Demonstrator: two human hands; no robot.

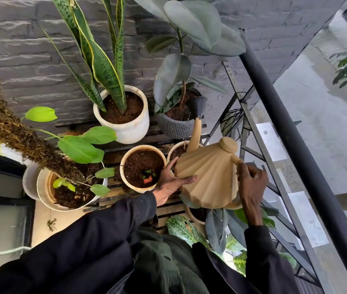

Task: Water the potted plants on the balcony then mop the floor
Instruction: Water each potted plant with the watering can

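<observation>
Left hand [171, 182] and right hand [251, 183] hold watering can [209, 175]; red tag [147, 179] unreadable.

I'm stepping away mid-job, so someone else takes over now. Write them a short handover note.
Left hand holds the watering can by its side; right hand grips its handle.
Can tilted, spout over the grey pot with the rubber plant.
No stream visible; which pots are already watered cannot be told.
To do: remaining pots, then mopping; no mop in view.
</observation>
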